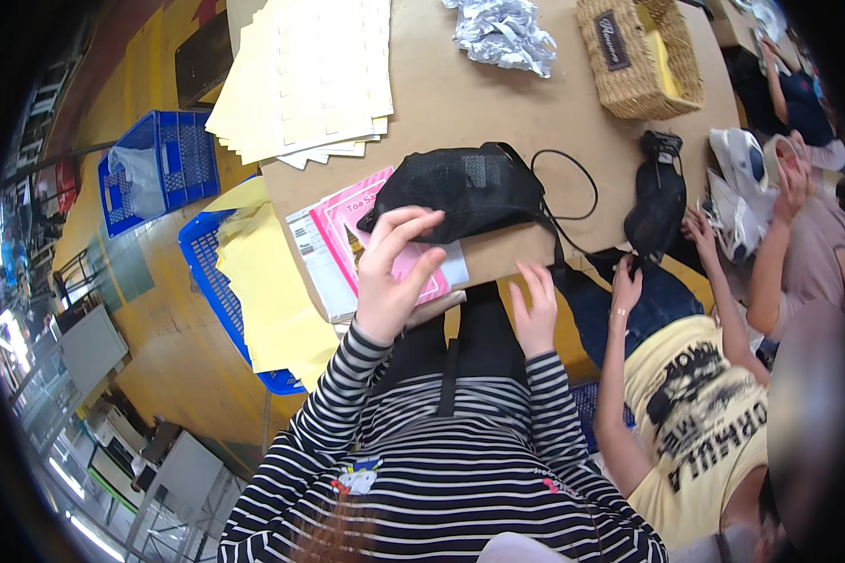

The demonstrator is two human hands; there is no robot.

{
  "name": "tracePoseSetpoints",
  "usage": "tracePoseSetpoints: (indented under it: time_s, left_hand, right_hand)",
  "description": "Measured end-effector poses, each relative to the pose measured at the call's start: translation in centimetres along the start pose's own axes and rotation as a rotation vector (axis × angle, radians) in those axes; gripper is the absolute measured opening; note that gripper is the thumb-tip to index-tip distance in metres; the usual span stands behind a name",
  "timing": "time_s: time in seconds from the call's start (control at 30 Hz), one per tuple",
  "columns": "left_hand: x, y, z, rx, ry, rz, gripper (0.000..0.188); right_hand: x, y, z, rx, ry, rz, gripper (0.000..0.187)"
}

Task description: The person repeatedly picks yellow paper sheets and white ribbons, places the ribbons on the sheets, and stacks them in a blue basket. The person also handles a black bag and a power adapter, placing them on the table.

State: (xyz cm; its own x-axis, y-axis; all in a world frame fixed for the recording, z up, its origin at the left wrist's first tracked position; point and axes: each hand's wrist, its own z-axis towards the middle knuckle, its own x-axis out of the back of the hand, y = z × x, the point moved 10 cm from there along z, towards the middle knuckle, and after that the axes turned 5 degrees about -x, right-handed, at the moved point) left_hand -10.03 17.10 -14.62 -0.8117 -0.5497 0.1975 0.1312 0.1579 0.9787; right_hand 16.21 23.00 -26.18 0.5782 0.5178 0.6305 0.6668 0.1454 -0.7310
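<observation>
A black mesh bag (474,192) lies at the table's near edge, with a thin black cord looping out to its right. Just in front of the bag's left end is my left hand (390,281), raised, its thumb and bent fingers apart and nothing visible between them. Whether its fingertips touch the bag, I cannot tell. My right hand (535,308) hovers at the table edge below the bag, fingers spread and holding nothing. Under the bag's left side lie a pink booklet (333,225) and some white papers or packets (312,251).
Yellow sheets (301,84) are stacked at the far left of the brown table (422,103). Crumpled grey-white material (505,36) and a wicker basket (619,75) stand farther back. Blue crates (165,169) sit left. On the right, a co-worker's hands touch another black bag (657,202).
</observation>
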Motion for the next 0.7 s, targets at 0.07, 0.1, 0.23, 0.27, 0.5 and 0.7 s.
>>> tracePoseSetpoints:
  time_s: [0.07,0.1,0.23,0.27,0.5,0.7]
  left_hand:
    - [0.6,7.9,-1.6,-0.046,-0.091,-0.708,0.030]
    - [1.2,12.5,-2.7,-0.122,-0.146,-1.074,0.035]
    - [2.7,27.4,-8.3,-0.525,-0.840,-1.455,0.043]
    - [3.1,29.0,-9.0,-0.575,-0.865,-1.422,0.044]
    - [2.8,32.7,-13.3,-0.594,-0.760,-1.426,0.049]
    - [2.7,33.8,-16.3,-0.703,-0.808,-1.418,0.051]
  right_hand:
    - [-0.3,5.7,-7.6,-0.164,-0.114,-0.111,0.034]
    - [-1.6,10.1,-12.5,-0.398,-0.330,-0.244,0.037]
    - [0.6,17.0,-29.3,-1.276,-0.328,0.474,0.035]
    - [1.6,14.8,-30.4,-1.176,-0.340,0.567,0.031]
    - [4.2,5.2,-28.7,-0.477,-0.211,-0.193,0.029]
    - [1.9,6.6,-26.0,-0.420,-0.178,-0.170,0.033]
